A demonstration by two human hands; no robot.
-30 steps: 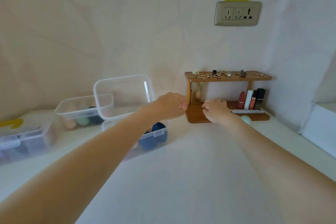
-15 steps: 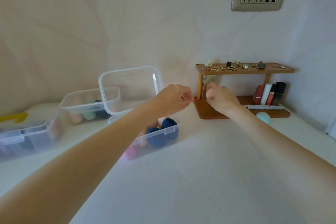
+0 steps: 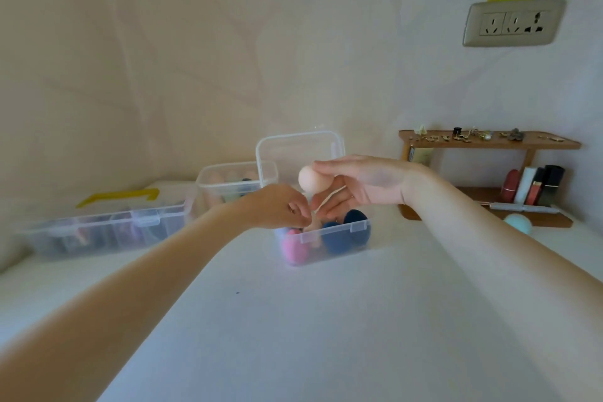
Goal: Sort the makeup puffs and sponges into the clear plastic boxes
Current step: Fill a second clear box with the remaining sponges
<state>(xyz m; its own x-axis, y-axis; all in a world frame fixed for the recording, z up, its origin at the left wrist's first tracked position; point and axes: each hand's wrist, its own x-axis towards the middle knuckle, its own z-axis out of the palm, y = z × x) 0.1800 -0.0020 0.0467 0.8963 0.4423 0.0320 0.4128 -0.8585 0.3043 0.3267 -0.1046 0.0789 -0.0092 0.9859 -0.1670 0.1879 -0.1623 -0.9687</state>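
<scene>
The right hand (image 3: 365, 186) pinches a smooth, egg-shaped peach sponge (image 3: 311, 178) between thumb and fingers, above the open clear plastic box (image 3: 326, 235). The left hand (image 3: 277, 206) hovers at that box's rim, fingers curled; whether they hold anything I cannot tell. Inside lie rounded navy sponges (image 3: 346, 235) and a pink sponge (image 3: 292, 246). A wooden shelf (image 3: 489, 143) stands well to the right.

In front of the open clear box (image 3: 326, 235) you have bare tabletop (image 3: 326, 320) to pass over. Its raised lid (image 3: 298, 153) walls off the back, a second box (image 3: 235, 181) crowds behind-left, and the wooden shelf (image 3: 489, 143) stands to its right.
</scene>
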